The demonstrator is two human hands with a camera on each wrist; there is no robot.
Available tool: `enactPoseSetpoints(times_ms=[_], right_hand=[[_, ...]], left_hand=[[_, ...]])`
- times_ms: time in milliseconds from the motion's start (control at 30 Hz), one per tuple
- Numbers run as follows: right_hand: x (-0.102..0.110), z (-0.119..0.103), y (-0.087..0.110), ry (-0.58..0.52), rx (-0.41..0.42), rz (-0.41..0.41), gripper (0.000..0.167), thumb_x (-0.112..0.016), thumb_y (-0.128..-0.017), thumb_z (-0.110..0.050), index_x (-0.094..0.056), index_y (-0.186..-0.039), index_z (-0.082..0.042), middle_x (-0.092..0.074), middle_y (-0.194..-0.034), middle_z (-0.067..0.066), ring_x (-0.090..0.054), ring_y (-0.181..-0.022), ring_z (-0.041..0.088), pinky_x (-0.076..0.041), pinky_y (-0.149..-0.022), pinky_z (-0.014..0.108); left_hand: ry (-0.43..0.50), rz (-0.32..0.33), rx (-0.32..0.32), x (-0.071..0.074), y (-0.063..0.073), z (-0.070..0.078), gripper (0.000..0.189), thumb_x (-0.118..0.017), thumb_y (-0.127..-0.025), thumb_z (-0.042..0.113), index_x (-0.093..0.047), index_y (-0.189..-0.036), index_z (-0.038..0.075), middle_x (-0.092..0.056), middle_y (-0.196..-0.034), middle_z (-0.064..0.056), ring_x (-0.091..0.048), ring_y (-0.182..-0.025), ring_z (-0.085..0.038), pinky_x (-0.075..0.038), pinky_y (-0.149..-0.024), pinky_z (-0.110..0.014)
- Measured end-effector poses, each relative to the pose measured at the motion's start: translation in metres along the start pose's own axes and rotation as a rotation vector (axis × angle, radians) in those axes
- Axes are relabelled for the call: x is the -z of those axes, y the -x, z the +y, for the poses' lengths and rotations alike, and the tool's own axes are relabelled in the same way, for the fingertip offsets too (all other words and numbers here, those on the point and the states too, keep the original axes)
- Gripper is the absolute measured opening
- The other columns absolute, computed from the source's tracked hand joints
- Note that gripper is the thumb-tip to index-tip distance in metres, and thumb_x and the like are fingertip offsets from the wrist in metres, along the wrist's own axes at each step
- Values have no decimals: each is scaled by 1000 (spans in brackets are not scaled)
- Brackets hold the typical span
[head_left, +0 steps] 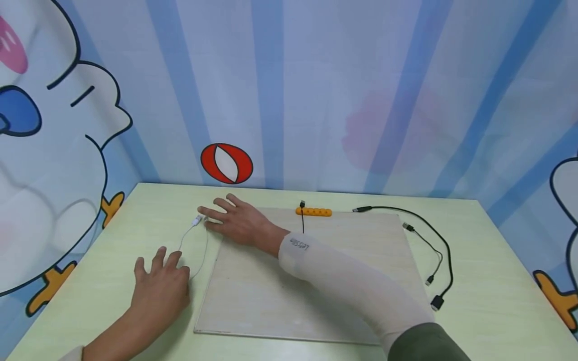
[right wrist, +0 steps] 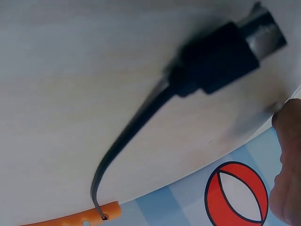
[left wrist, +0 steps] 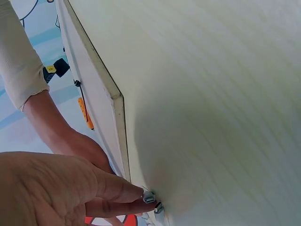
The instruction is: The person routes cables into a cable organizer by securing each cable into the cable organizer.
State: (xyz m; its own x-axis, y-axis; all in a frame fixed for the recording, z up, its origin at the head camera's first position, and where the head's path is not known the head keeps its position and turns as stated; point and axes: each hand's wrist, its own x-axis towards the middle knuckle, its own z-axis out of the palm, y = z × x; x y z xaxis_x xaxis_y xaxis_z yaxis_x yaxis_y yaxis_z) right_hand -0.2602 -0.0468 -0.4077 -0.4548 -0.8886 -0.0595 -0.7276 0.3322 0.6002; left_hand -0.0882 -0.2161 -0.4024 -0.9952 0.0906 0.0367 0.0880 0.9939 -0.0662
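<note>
Head, R sleeve: pale sleeve (head_left: 343,281) nearest cam, runs from 5 o'clock up to 11 across the board (head_left: 316,301).
Head, R hand: right hand (head_left: 237,220) flat, fingers straight and spread, over board's far-left corner; fingertips touch the white cable (head_left: 198,245) at its plug (head_left: 197,220), just off the board at the hand's 9 o'clock. Not gripping.
Head, L hand: left hand (head_left: 160,283) flat on the table (head_left: 90,301), fingers loosely spread; white cable's loop lies by its fingertips at 1 o'clock. Contact w/ cable can't be told.
Head, rest: orange clip strip (head_left: 313,212) at board's far edge, 12 o'clock, w/ a thin black lead (head_left: 302,220) in it. Black cables (head_left: 433,250) lie at 3 o'clock, well apart from both hands.
L wrist: left hand (left wrist: 61,188) at 7 o'clock, fingers straight; two small metal plug ends (left wrist: 153,201) right at the fingertips. Board edge (left wrist: 117,122) runs 11 to 6; orange strip (left wrist: 84,113) beyond it.
R wrist: black plug (right wrist: 225,56) close up at 1 o'clock, its lead curving down to the orange strip (right wrist: 80,217) at 7. Sliver of right hand (right wrist: 287,165) at 4 o'clock; grip not shown here.
</note>
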Motion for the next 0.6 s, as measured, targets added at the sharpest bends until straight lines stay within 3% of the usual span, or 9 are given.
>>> enactPoseSetpoints(times_ms=[267, 400, 600], right_hand=[[0, 1, -6, -66, -25, 35, 67, -60, -118, -25, -35, -177, -40, -16, -192, -6, -33, -171, 25, -31, -140, 46], [0, 0, -9, -80, -20, 43, 67, -61, -117, -24, -36, -177, -42, -16, -192, -6, -33, -171, 26, -31, -140, 47], [0, 1, -12, -65, -26, 41, 55, -61, -117, -25, -52, -168, -42, -21, -191, -6, -36, -170, 24, -31, -140, 45]], left_hand=[[8, 26, -6, -1, 2, 0, 6, -85, -87, 7, -82, -91, 4, -71, -140, -30, -54, -146, -66, -37, -111, -93], [10, 8, 2, -1, 1, 0, 7, -85, -87, 7, -82, -92, 3, -71, -140, -31, -53, -147, -66, -37, -112, -93], [5, -2, 8, -1, -1, 2, 10, -85, -88, 8, -81, -94, 1, -71, -139, -31, -54, -146, -66, -37, -111, -93]])
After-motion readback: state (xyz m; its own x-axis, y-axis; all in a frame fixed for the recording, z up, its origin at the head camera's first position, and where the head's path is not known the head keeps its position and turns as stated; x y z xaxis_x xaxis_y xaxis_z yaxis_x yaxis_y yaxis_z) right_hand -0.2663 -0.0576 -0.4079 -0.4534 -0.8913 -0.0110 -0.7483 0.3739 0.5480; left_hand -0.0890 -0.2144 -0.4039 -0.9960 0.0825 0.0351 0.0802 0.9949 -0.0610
